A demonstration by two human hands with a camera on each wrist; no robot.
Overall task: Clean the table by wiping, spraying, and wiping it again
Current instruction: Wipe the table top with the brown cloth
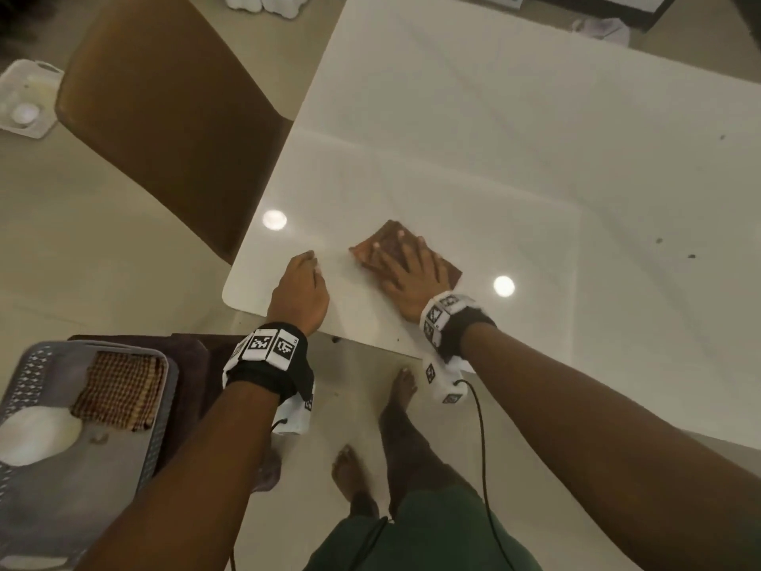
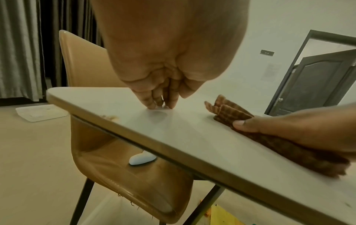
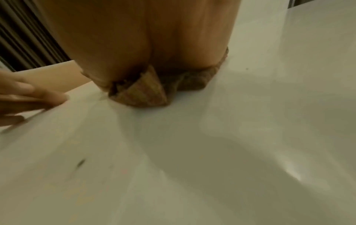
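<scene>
Cloth: brown checked cloth (image 1: 405, 253), folded, flat on the white table (image 1: 494, 138), lower centre of the head view, near the near edge.
Right hand: right hand (image 1: 412, 278) lies palm down on the cloth, fingers spread and straight, pressing it; thumb along its near side in the left wrist view.
Left hand: left hand (image 1: 302, 290) just left of the cloth, apart from it; bunched fingertips (image 2: 159, 105) touch bare tabletop, holding nothing.
Axis: cloth's long side runs from upper left to lower right of the head view.
Key relation: specks (image 1: 675, 249) lie well right of the cloth; the right hand is the one placed to sweep there.
Surroundings: brown chair (image 1: 164, 117) upper left; grey basket (image 1: 24, 389) with a second cloth, lower left.
</scene>
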